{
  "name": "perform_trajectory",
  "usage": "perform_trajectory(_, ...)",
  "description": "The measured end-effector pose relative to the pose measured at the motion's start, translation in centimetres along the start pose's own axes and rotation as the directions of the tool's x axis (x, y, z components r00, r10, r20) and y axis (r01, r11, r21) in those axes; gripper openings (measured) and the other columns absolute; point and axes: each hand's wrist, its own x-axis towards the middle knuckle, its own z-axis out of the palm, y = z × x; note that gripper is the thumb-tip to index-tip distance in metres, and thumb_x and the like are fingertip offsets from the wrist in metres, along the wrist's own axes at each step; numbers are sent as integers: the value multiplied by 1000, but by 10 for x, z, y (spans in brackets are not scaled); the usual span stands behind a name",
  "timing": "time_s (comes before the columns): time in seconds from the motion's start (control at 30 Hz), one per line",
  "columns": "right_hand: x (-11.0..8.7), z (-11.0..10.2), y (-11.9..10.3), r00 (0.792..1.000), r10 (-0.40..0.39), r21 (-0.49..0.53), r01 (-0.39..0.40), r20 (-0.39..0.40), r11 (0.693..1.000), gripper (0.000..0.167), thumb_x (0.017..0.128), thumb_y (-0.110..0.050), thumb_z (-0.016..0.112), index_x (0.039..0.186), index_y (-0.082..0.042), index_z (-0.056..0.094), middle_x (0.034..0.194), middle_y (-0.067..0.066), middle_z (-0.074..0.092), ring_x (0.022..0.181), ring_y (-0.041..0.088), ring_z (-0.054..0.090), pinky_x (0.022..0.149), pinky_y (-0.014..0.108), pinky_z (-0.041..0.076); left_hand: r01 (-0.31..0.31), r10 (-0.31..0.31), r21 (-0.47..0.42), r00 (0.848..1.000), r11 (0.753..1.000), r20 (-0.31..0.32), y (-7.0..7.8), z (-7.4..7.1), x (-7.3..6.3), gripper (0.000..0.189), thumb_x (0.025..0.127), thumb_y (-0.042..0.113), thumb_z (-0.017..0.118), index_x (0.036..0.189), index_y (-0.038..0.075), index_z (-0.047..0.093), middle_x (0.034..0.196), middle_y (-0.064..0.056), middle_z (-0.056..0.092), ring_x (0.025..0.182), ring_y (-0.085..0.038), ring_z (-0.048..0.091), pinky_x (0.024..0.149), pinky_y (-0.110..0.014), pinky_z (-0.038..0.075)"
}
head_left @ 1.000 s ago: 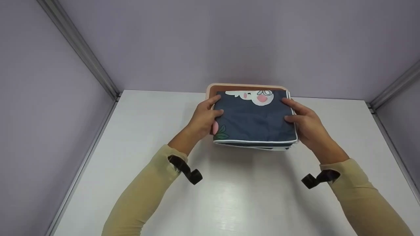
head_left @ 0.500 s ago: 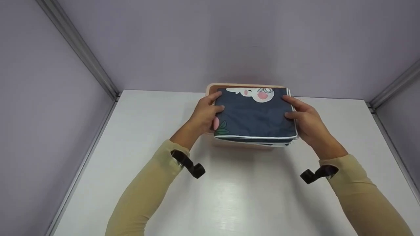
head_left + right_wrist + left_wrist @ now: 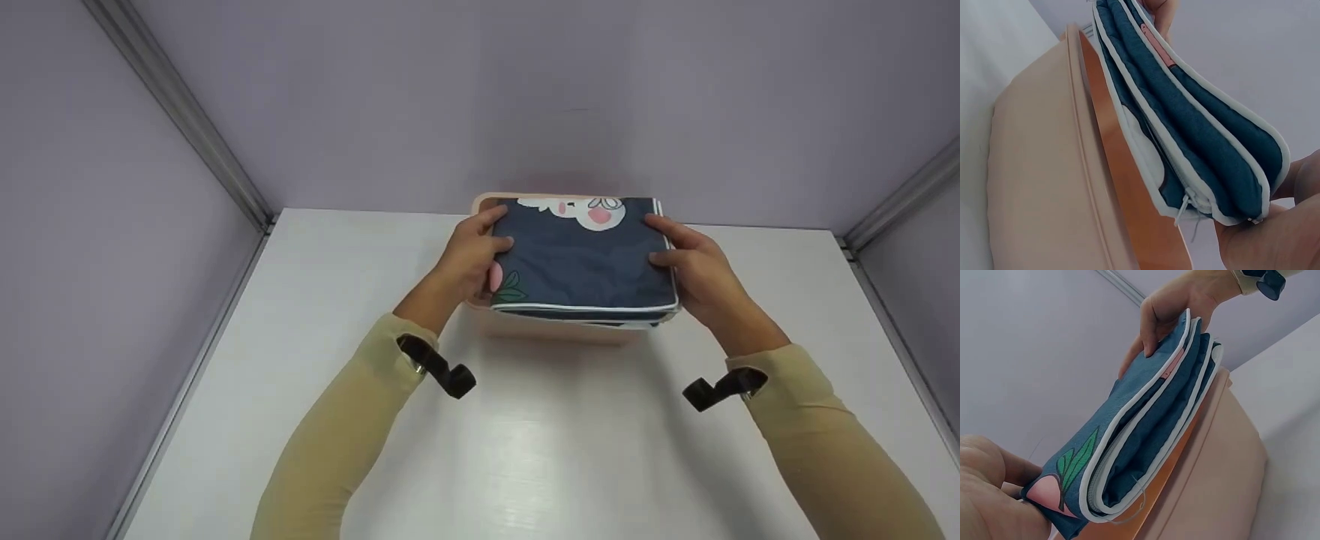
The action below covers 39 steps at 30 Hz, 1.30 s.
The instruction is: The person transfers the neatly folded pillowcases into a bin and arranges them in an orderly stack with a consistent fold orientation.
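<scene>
A folded navy fabric cover (image 3: 581,266) with white piping, a white cartoon figure and a pink-and-green print is held level over a peach plastic bin (image 3: 555,330). My left hand (image 3: 469,251) grips its left edge, thumb on top. On the opposite edge, my right hand (image 3: 697,270) pinches it in the same way. Layered folds of the cover (image 3: 1185,129) and a zipper pull (image 3: 1184,205) show in the right wrist view. Seen from the left wrist, the cover (image 3: 1129,399) is above the rim of the bin (image 3: 1207,467). Most of the bin's inside is hidden.
The bin stands on a white table (image 3: 360,277) near its back edge. Behind rises a grey-lilac wall panel (image 3: 555,97), with a metal corner post (image 3: 187,112) at the left. Each sleeve carries a black wrist mount (image 3: 442,367).
Both hands have moved the folded cover slightly away from me, toward the back wall. More of the bin's front side now shows below it. The grip looks the same.
</scene>
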Motion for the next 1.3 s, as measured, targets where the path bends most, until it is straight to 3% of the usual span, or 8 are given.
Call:
perform_trajectory(0.3,6,-1,-5,1000,9,3,-9,-15,1000,65,101,6,41,161,-17,32,172,3,4,153,25,21,119,37,30,-10,10,18,1000,1000,3,5,2,6,60,98,-5,57,154,14,46,166,-3,30,153,-16,22,122,-30,23)
perform_trajectory(0.53,11,-2,-8,1000,8,9,-8,-13,1000,66,100,7,42,162,-16,30,172,3,5,155,22,16,122,38,24,-21,21,14,1000,1000,6,7,3,11,60,98,-8,56,154,10,46,166,-6,29,154,-17,20,122,-28,21)
perform_trajectory(0.97,19,-4,-8,998,28,-3,-28,-50,1000,66,100,7,44,161,-18,34,171,4,12,151,24,26,120,38,30,-64,63,28,998,998,15,7,6,18,60,97,-9,54,155,6,43,165,-10,31,153,-21,24,120,-29,26)
perform_trajectory(1.3,28,-1,-8,998,38,-22,-39,-54,999,66,101,5,44,161,-19,33,171,5,13,147,26,32,116,36,35,-55,53,71,998,996,18,3,0,27,61,97,-8,55,155,7,43,165,-10,31,152,-22,26,119,-30,30)
